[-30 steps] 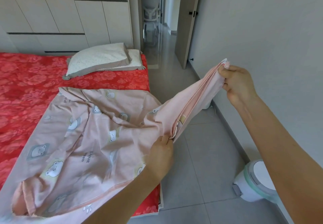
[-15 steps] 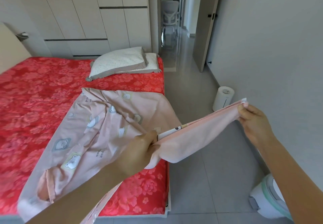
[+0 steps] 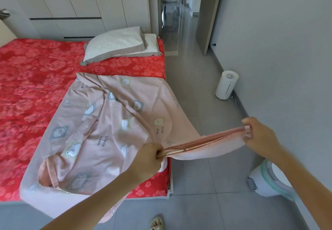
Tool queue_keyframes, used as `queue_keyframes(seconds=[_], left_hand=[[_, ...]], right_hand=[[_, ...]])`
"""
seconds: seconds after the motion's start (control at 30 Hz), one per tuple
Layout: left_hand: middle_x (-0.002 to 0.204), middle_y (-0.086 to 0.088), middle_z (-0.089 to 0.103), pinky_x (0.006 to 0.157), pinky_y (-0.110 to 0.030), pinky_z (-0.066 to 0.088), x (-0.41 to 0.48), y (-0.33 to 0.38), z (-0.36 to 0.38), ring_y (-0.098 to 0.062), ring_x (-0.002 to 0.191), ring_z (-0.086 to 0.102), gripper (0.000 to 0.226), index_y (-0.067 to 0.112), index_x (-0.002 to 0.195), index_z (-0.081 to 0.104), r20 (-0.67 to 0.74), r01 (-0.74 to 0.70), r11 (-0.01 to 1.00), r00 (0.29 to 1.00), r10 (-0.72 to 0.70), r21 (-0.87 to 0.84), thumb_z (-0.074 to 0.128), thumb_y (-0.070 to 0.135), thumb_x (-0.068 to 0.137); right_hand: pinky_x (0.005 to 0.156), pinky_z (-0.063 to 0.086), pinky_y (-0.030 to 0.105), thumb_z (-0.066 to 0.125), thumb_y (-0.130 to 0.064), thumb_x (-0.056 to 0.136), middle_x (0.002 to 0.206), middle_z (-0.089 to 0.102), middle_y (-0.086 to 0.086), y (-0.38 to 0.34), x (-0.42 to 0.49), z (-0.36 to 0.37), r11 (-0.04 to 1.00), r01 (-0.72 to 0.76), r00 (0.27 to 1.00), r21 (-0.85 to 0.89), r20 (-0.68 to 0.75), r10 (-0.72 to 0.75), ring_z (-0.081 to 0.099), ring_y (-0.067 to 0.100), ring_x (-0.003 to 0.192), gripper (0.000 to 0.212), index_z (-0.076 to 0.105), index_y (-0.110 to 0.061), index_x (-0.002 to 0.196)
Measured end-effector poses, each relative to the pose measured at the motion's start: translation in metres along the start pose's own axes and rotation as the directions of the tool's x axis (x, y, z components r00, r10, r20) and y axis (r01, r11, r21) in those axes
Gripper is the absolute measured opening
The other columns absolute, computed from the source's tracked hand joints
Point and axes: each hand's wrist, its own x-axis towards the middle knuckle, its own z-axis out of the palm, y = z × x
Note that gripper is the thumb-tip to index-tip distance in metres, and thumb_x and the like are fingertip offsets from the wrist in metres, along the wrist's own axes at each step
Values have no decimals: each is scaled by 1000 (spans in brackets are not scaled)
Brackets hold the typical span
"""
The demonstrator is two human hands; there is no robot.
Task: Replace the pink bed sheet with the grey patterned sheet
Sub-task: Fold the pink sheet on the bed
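Both hands, left (image 3: 147, 159) and right (image 3: 258, 136), pinch the pink sheet's (image 3: 111, 122) edge taut between them, likely mid-fold; next, bring hands together.

Bare forearms, bare hands (image 3: 149, 158) (image 3: 260, 136); sandal (image 3: 156, 223) on foot.

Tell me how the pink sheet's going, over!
Left grip, right grip hold pink bear-print fabric sheet edge, taut. Rest on red floral mattress. White pillows beyond, not touching.

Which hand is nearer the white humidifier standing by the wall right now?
Right. The right hand pinches the pink sheet nearer the camera than the white humidifier; the left hand grips it farther left, at the edge of the bed.
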Motion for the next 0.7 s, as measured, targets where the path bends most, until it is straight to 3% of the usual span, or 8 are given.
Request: queue_keyframes(seconds=[0.1, 0.17, 0.27, 0.33, 0.47, 0.53, 0.6, 0.7], left_hand=[[59, -2, 50, 54, -16, 32, 3, 10, 1, -9, 54, 40, 24, 8, 59, 54, 2, -29, 999, 1000, 29, -14, 51, 0, 81], [69, -7, 62, 55, -15, 34, 5, 17, 0, -15, 63, 51, 18, 3, 71, 64, -8, -43, 998, 999, 43, -45, 49, -4, 77], [79, -4, 68, 60, -14, 38, 6, 22, -9, -15, 72, 55, 24, 5, 79, 68, -49, -54, 996, 997, 51, -69, 47, -5, 74], [82, -4, 68, 61, -9, 38, 5, 20, -17, -10, 71, 51, 22, 4, 83, 69, -45, -79, 993, 996, 75, -85, 49, -3, 79], [76, 4, 63, 63, -8, 37, -3, 4, -33, -2, 65, 50, 6, 10, 85, 71, 103, -120, 963, 984, 148, -243, 69, 11, 80], [79, 12, 63, 71, -7, 44, -6, -20, -42, 2, 72, 58, 13, 20, 85, 70, 212, 46, 911, 976, 46, -411, 76, 13, 76], [87, 3, 66, 74, -15, 50, -12, -62, -46, -8, 81, 63, 11, 16, 85, 68, 216, 279, 729, 959, -182, -625, 73, 7, 79], [89, -12, 56, 75, -36, 57, -26, -120, -27, -21, 79, 58, 13, 4, 78, 57, 228, 530, 550, 821, -523, -645, 69, 9, 79]], right_hand=[[108, 19, 59, 81, -40, 56, 138, 46, 8, -54, -46, 49, 886, 381, 910, -264, -66, -410, 44, 30, 127, 109, 25, -13, 146], [103, 27, 62, 78, -60, 48, 127, 56, 7, -89, -67, 95, 833, 472, 852, -289, -94, -516, 54, 29, 118, 115, 31, -11, 141], [93, 48, 42, 85, -31, 55, 84, 66, -4, -122, -70, 139, 887, 451, 858, -99, -226, -462, 65, 19, 78, 74, 49, -15, 118], [57, 49, 23, 84, 1, 45, 61, 62, -6, -125, -62, 143, 884, 466, 840, -31, -300, -453, 59, 17, 51, 48, 64, -15, 86], [41, 48, 23, 60, 6, 51, 61, 67, -2, -121, -46, 122, 819, 572, 777, -36, -293, -556, 63, 21, 49, 30, 70, -11, 74], [44, 51, 22, 54, 4, 49, 68, 71, -2, -123, -36, 104, 780, 623, 740, -59, -280, -612, 67, 19, 54, 41, 74, -12, 81], [47, 46, 18, 50, -1, 51, 68, 72, -5, -132, -27, 87, 719, 687, 683, -107, -245, -688, 66, 14, 52, 43, 75, -14, 83], [44, 42, 19, 38, -10, 57, 62, 70, -5, -142, -15, 69, 645, 740, 622, -194, -169, -765, 62, 16, 45, 42, 75, -14, 77]])
